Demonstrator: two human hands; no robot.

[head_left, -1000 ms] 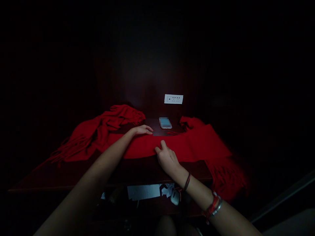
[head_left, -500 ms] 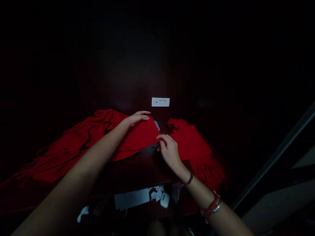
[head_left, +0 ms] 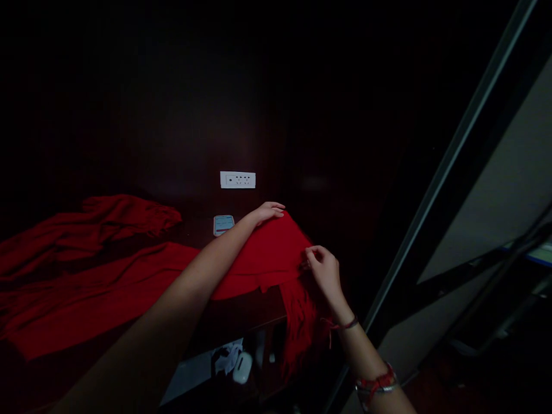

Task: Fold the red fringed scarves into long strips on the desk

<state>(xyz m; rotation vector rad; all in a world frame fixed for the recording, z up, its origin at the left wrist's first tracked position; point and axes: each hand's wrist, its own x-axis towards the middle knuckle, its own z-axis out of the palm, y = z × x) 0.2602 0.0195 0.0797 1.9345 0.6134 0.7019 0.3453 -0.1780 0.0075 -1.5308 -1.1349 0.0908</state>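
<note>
A red fringed scarf is drawn out across a dark wooden surface, its right end spread between my hands and its fringe hanging over the front edge. At the far corner, my left hand grips the cloth, fingers fairly straight and thumb beneath them. My right hand pinches the near right corner; its fingertips are slightly blurred. Behind my left forearm lies a phone with a lit screen, partly covered by the arm.
More bunched red cloth lies at the back left. A white wall socket is above the surface. Below, a shelf holds a white rounded case, crumpled paper and a pale sheet. A metal-edged frame slants up at the right.
Both hands have carried the scarf's end rightward along the surface, and its fringe now hangs over the edge. The phone has come into fuller view. The camera has turned right.
</note>
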